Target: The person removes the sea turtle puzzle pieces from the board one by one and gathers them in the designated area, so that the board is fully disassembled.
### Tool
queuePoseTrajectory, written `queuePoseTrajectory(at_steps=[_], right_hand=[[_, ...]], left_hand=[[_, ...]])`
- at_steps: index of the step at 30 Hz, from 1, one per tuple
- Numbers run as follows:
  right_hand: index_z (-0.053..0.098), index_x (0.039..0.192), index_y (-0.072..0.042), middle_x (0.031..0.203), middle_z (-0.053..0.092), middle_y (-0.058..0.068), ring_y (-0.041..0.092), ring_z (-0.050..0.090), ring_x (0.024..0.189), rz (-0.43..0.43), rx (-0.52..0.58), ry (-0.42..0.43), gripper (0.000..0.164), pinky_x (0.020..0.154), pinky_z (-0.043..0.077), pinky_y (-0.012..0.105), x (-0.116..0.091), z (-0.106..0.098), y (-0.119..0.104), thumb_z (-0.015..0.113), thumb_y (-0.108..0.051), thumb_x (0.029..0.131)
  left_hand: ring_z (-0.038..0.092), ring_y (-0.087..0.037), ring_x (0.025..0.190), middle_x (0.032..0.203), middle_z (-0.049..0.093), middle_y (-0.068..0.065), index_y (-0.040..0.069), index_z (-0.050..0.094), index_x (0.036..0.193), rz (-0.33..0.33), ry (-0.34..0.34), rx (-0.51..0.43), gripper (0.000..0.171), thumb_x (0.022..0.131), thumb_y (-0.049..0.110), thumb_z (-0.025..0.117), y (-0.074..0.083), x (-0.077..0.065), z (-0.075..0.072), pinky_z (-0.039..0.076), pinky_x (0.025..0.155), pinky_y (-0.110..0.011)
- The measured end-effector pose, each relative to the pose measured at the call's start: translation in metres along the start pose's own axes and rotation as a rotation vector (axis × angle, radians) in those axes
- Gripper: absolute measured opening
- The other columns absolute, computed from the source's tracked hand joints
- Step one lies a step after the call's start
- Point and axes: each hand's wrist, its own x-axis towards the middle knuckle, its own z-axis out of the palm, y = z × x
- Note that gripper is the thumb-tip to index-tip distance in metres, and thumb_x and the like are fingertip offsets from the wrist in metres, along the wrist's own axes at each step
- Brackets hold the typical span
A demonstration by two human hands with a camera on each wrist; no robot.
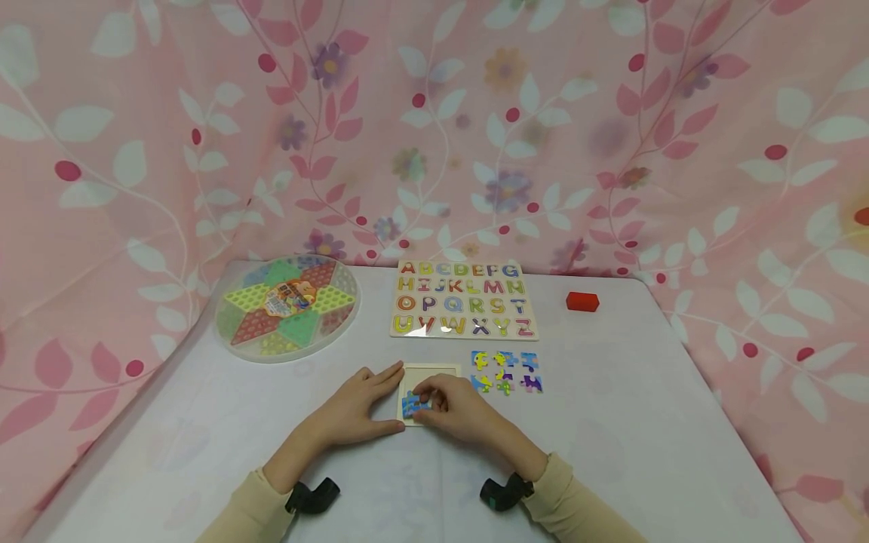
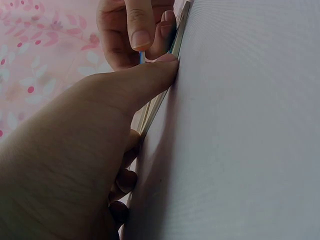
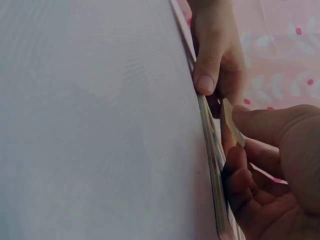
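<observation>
Pale, wood-like material forms the shallow tray (image 1: 431, 366) on the white table (image 1: 611, 445). Head view: the left hand (image 1: 363, 403), thumb and fingers spread apart, steadies the tray's left side; the right hand (image 1: 462, 407) works above it. Blue puzzle pieces (image 1: 409, 405) show in the near-left corner; loose pieces (image 1: 506, 372) lie to the right. The right fingers cover part of the tray, obscuring where the pinched piece ends. Left wrist view: the left thumb rests on the tray's edge; a blue sliver beyond is too narrow to identify. Right wrist view: thumb and fingers clamp one thin puzzle piece (image 3: 229, 120), tilted above the tray, its printed face mostly hidden. It is presumably light and stiff, smooth enough to slip, with tabs that could chip; opposite edges offer the best hold.
</observation>
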Motion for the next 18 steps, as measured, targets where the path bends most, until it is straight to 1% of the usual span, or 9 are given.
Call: queuePoseTrajectory(at_steps=[2, 5, 9, 13, 18], right_hand=[[0.073, 0.123, -0.014, 0.106, 0.071, -0.007, 0.005, 0.058, 0.076, 0.0, 0.0, 0.013, 0.031, 0.07, 0.05, 0.022, -0.001, 0.0, 0.0, 0.081, -0.028, 0.096], [0.074, 0.121, -0.016, 0.101, 0.069, -0.01, 0.006, 0.058, 0.075, 0.007, -0.02, 0.048, 0.03, 0.068, 0.049, 0.022, -0.002, -0.003, -0.002, 0.081, -0.031, 0.096], [0.075, 0.119, -0.014, 0.097, 0.068, -0.01, 0.008, 0.057, 0.075, -0.018, -0.055, 0.118, 0.028, 0.068, 0.049, 0.024, -0.008, -0.011, -0.004, 0.08, -0.03, 0.097], [0.075, 0.119, -0.011, 0.1, 0.071, -0.006, 0.009, 0.057, 0.078, -0.034, -0.064, 0.2, 0.029, 0.069, 0.05, 0.024, -0.017, -0.025, 0.003, 0.082, -0.027, 0.095], [0.076, 0.119, -0.013, 0.1, 0.07, -0.005, 0.012, 0.057, 0.079, 0.013, -0.086, 0.292, 0.03, 0.069, 0.05, 0.024, -0.035, -0.042, 0.016, 0.085, -0.026, 0.093]], left_hand=[[0.044, -0.009, 0.098, 0.17, 0.04, -0.001, 0.011, 0.046, 0.161, 0.001, 0.0, -0.003, 0.092, 0.09, 0.06, 0.077, 0.0, 0.0, 0.001, 0.044, 0.086, -0.03], [0.044, -0.009, 0.097, 0.17, 0.04, -0.001, 0.011, 0.046, 0.161, -0.001, -0.003, -0.003, 0.092, 0.091, 0.06, 0.077, 0.0, -0.001, 0.002, 0.044, 0.085, -0.03], [0.043, -0.009, 0.096, 0.17, 0.039, 0.001, 0.012, 0.045, 0.162, -0.007, -0.011, 0.002, 0.093, 0.091, 0.062, 0.076, -0.001, 0.0, 0.003, 0.042, 0.082, -0.028], [0.043, -0.009, 0.096, 0.171, 0.038, 0.001, 0.012, 0.045, 0.162, -0.006, -0.015, 0.006, 0.093, 0.091, 0.062, 0.076, -0.001, 0.001, 0.002, 0.041, 0.082, -0.028], [0.043, -0.01, 0.097, 0.171, 0.038, 0.0, 0.012, 0.044, 0.163, -0.006, -0.017, 0.004, 0.093, 0.09, 0.06, 0.077, -0.001, 0.001, 0.001, 0.041, 0.082, -0.028]])
